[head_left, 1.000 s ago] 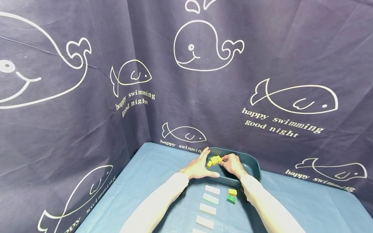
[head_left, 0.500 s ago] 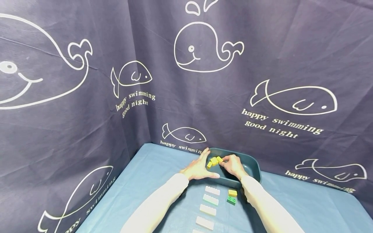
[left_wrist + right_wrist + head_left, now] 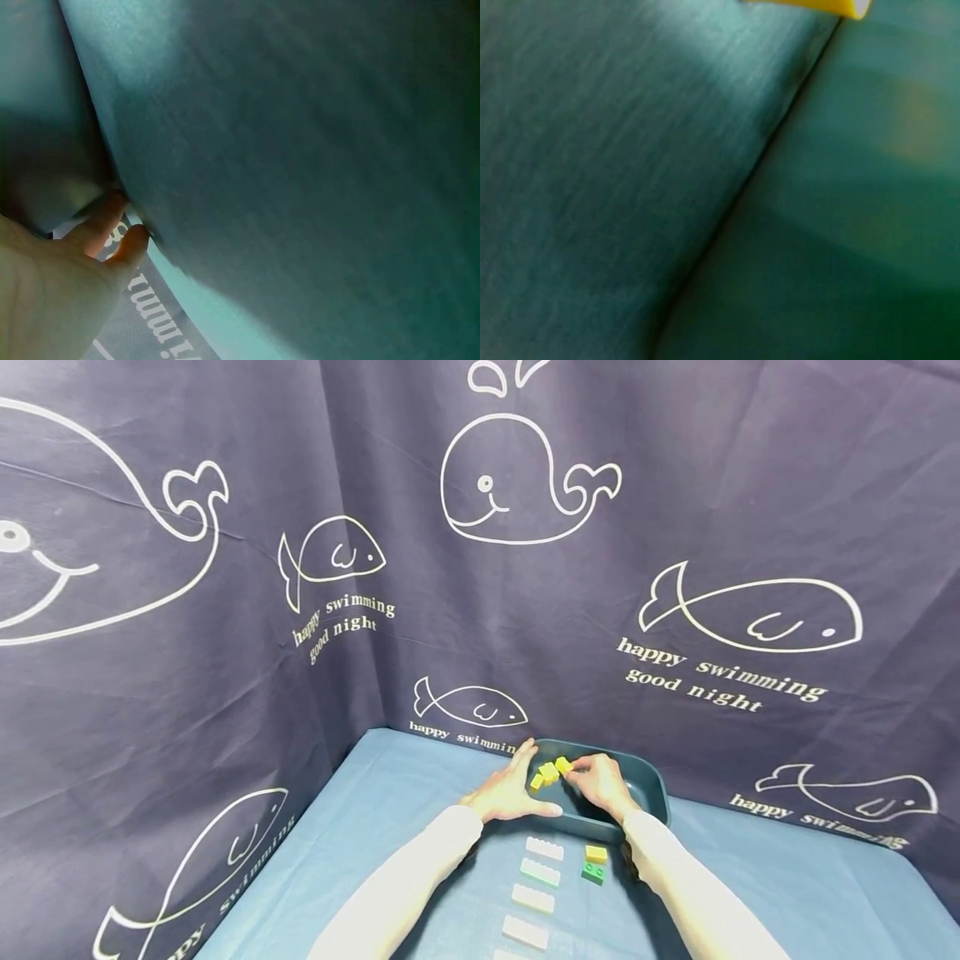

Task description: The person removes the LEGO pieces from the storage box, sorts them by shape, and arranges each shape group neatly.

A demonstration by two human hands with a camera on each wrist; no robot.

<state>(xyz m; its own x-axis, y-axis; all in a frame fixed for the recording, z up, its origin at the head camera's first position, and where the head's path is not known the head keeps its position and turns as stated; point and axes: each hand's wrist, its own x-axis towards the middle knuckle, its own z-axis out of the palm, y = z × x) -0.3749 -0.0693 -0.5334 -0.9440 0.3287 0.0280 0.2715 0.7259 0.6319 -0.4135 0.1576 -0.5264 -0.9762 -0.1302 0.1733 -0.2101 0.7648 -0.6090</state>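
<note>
A dark teal bin (image 3: 645, 768) stands at the back of the table, with several yellow toy building bricks (image 3: 549, 772) clustered at its left end. My left hand (image 3: 510, 793) spans that end, fingers spread toward the back rim and thumb along the front rim. In the left wrist view, two of the left hand's fingers (image 3: 124, 251) touch the edge. Inside the bin, my right hand (image 3: 600, 783) has its fingers curled and pinches the rightmost yellow brick (image 3: 564, 766). A yellow brick's end (image 3: 847, 7) shows at the top of the right wrist view.
In front of the bin, several pale bricks (image 3: 533, 898) lie in a column on the blue table (image 3: 405, 777). Right of them sit a yellow brick (image 3: 596, 854) and a green brick (image 3: 592, 872). A dark curtain (image 3: 525, 610) with white fish drawings hangs close behind.
The head view has shifted slightly. The rightmost yellow brick has turned a little at my right fingertips. My left hand stays in place on the bin.
</note>
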